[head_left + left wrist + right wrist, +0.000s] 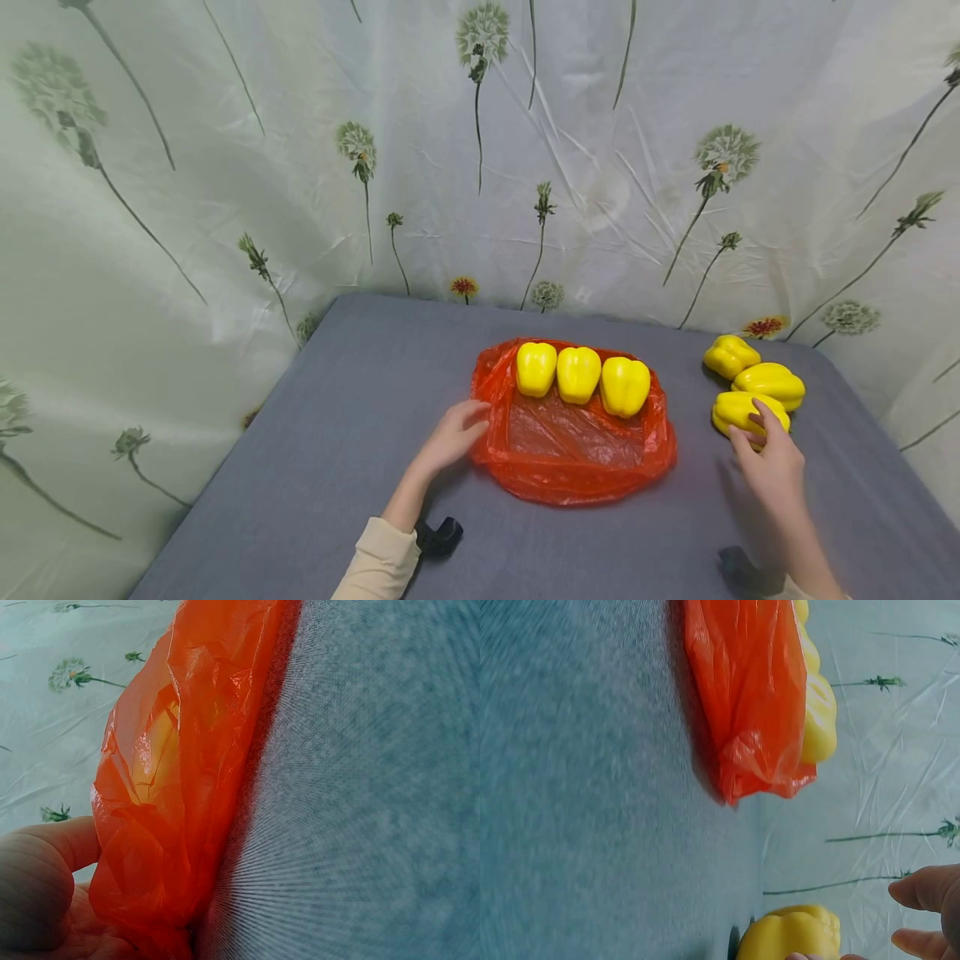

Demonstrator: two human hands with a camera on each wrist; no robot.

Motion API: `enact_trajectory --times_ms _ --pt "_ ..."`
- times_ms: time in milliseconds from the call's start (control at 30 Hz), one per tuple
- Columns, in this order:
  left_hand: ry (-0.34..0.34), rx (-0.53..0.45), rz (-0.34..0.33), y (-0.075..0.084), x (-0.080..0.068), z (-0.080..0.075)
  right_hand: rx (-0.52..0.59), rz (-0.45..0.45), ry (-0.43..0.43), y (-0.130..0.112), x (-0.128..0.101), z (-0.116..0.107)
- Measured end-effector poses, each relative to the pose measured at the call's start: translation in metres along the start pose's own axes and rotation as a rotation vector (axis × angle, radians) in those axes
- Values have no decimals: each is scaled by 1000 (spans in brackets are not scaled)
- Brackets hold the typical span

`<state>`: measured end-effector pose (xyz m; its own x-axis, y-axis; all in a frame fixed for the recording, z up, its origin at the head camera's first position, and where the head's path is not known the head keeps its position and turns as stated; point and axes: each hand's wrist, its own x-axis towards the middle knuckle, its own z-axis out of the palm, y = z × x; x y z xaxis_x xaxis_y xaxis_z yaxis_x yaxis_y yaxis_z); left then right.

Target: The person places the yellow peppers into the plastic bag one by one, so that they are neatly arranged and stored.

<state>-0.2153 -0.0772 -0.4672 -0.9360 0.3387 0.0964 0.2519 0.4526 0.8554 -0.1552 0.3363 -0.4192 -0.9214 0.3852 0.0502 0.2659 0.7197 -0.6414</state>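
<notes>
The left hand (453, 436) pinches the red bag's (577, 454) left edge; the right hand's (768, 462) loosely spread fingers (767, 414) touch the nearest yellow pepper (738, 411) on the right.

Three peppers (578, 375) lie in the bag (570, 467); three more (753, 383) right of it.

A crumpled orange plastic bag (573, 450) lay open on the grey counter, three yellow bell peppers (578, 375) in a row at its far edge. Nearest of three loose ones, a yellow pepper (738, 411) lay on its side to the right.
</notes>
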Motion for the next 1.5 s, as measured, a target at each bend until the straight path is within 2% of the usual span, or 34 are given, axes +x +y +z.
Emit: enact_trajectory --times_ms 300,667,867,1000,1233,1400,1500 --pt "-15 6 -8 -2 -3 0 22 72 53 7 -1 -3" --pt "-1 -8 -16 -2 -6 1 40 107 181 15 -5 -11" --pt "6 11 21 -2 -3 2 -4 123 235 25 0 -15" --pt "3 35 38 -2 -1 2 -13 138 216 28 0 -16" --pt "2 6 17 0 -2 1 -63 190 90 26 2 -11" --pt "11 17 27 -1 -2 0 -42 177 20 28 9 -7" --pt "10 14 25 0 -2 0 -20 199 -3 29 15 -6"
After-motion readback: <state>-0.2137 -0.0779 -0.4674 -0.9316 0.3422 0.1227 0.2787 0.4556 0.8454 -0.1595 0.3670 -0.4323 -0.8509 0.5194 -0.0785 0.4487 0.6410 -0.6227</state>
